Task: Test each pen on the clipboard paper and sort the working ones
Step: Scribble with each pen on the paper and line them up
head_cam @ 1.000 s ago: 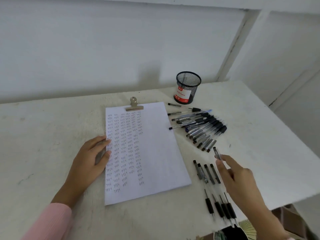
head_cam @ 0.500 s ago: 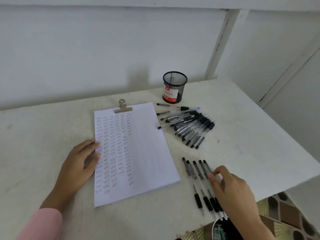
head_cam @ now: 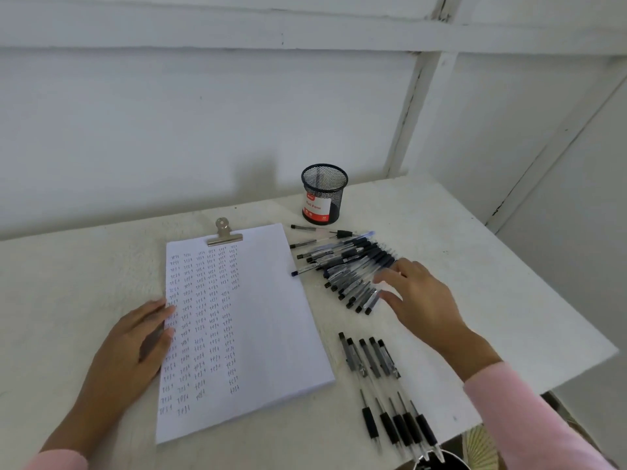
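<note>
the right hand (head_cam: 420, 300) is spread wide with relaxed fingers and holds nothing. its fingertips are at the edge of the fanned heap of black-capped clear plastic pens (head_cam: 342, 266); contact is too blurred to tell. the left hand (head_cam: 132, 344) lies flat on the white clipboard paper (head_cam: 264, 317), which is covered in small ink marks. 5 clear pens in a row (head_cam: 380, 368) lie side by side nearer the person. 1 round black wire-mesh cup (head_cam: 324, 193) stands behind the heap.

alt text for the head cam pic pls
A person's right hand reaches, fingers straight, to a loose pile of pens on a white table, while the left hand rests on the edge of clipboard paper partly covered in small test marks. Five pens lie in a row nearer the person; a black mesh cup stands behind the pile.
</note>
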